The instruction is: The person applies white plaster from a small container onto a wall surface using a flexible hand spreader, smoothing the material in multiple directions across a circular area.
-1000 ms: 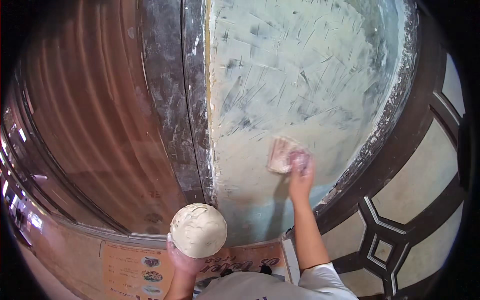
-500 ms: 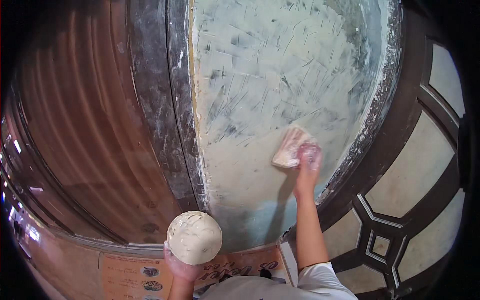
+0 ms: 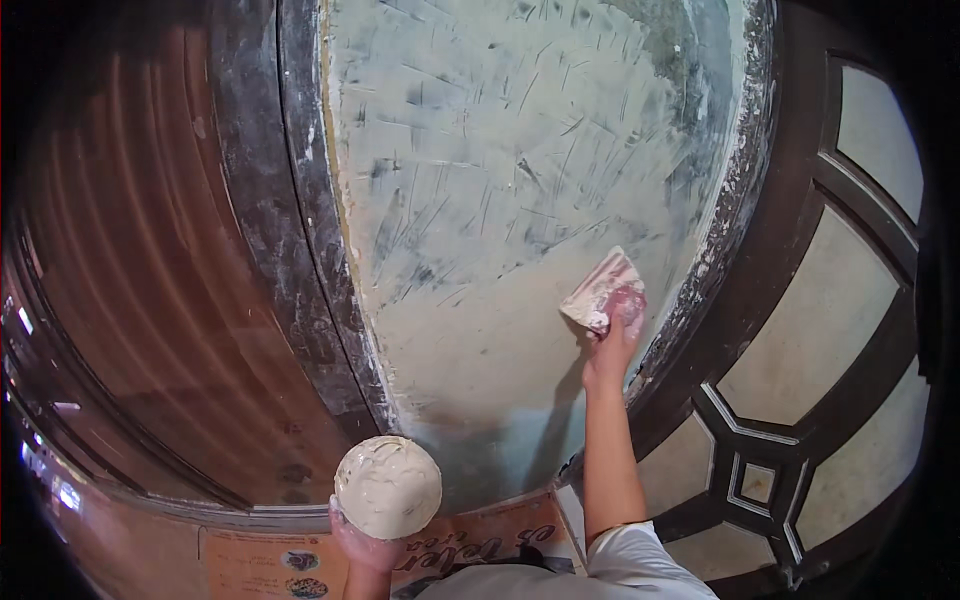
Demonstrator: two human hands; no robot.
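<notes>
A tall wall panel (image 3: 500, 200), coated in pale grey-green filler and scored all over with short dark scrape marks, filled the middle of the view. A dark, paint-spattered frame (image 3: 300, 250) ran down its left edge, with a brown ribbed shutter (image 3: 150, 300) beyond that. On the right stood a dark door (image 3: 800, 350) with pale geometric panes. Printed paper sheets (image 3: 260, 560) lay on the floor at the foot of the panel. The left hand (image 3: 365, 545) was closed under a round bowl (image 3: 388, 487), cupping it from below; the bowl was filled nearly level with thick, off-white filler. The right hand (image 3: 612, 340), arm raised, gripped a flat, filler-smeared scraper (image 3: 600, 290) with its fingers wrapped tight, the blade pressed against the lower right of the panel, near the speckled right-hand frame.
</notes>
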